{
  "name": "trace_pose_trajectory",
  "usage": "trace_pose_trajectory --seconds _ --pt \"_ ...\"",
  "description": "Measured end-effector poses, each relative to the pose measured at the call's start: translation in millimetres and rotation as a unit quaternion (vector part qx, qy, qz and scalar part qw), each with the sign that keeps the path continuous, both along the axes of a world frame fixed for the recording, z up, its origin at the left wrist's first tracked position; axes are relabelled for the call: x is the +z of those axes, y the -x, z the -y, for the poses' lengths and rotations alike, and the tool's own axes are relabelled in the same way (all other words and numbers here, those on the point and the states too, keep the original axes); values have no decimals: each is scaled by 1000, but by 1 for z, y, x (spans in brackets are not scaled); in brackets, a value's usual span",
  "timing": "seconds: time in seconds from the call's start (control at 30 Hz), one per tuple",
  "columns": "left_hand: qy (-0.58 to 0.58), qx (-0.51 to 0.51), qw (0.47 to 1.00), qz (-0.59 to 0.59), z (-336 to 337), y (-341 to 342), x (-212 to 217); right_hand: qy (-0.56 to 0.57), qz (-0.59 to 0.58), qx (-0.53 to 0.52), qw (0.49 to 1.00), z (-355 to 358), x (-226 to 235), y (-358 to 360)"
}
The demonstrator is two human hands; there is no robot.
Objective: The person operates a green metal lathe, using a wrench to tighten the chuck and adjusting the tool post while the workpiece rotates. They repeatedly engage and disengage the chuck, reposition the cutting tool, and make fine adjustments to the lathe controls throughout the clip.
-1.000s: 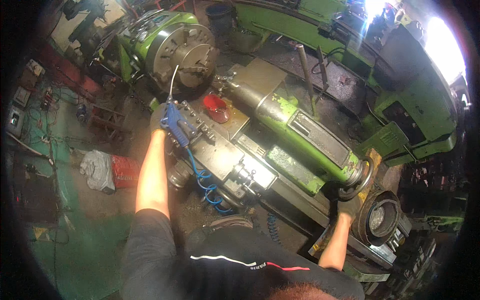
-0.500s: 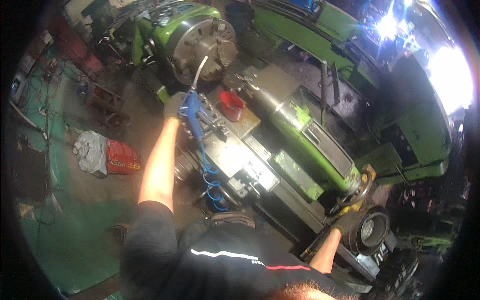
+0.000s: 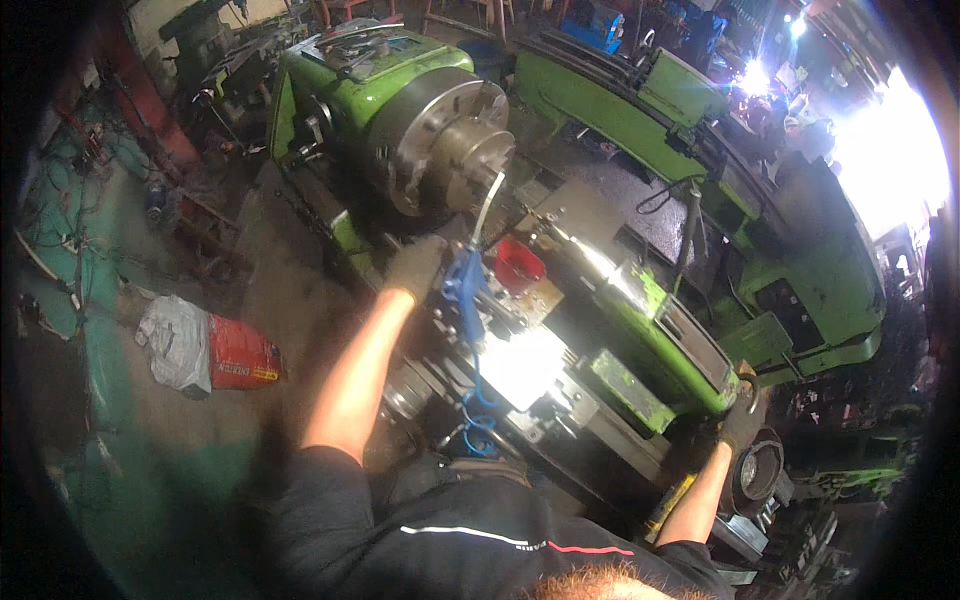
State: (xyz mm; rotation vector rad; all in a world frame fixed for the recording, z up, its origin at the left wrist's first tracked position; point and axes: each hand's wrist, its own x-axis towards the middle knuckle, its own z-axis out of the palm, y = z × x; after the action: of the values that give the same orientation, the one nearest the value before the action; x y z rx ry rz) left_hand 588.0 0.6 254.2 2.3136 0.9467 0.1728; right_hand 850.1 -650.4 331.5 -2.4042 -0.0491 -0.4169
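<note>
My left hand (image 3: 415,267), in a dark glove, is just left of a blue air blow gun (image 3: 465,285) at the lathe's tool post. Its fingers do not show clearly, so I cannot tell whether it grips anything. The gun's pale nozzle points up toward the round workpiece (image 3: 472,148) in the chuck (image 3: 405,140), and a coiled blue hose (image 3: 480,420) hangs below. Right of the gun sits a red cup (image 3: 519,265). At the far end of the green tailstock (image 3: 665,335), my gloved right hand (image 3: 742,418) is closed on the handwheel (image 3: 748,385).
A ring-shaped metal part (image 3: 757,468) lies below my right hand. On the floor at left is a red sack (image 3: 243,352) with grey plastic beside it. Behind the lathe stands another green machine (image 3: 590,110). Bright light glares at upper right.
My right hand has moved up around the handwheel, from its lower side to its upper right. The view has shifted, so the lathe sits lower and further right. My left hand stays beside the blow gun.
</note>
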Motion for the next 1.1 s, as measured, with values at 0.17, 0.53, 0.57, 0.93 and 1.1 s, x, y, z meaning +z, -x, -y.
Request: trace_pose_trajectory --seconds 0.17,0.53,0.57,0.93,1.1 --pt "19 -53 998 8 20 11 44 -221 -200 -215 930 38 -54 -22" --pt "33 -10 980 195 25 10 38 -594 -124 -89 789 -29 -67 0" --pt "64 -11 978 196 24 8 34 -572 -109 -99 807 -19 -68 -2" --pt "63 6 985 162 34 14 30 -535 -82 -164 825 -6 -68 27" --pt "69 0 987 148 31 19 32 -495 -128 -155 846 -16 -64 22"
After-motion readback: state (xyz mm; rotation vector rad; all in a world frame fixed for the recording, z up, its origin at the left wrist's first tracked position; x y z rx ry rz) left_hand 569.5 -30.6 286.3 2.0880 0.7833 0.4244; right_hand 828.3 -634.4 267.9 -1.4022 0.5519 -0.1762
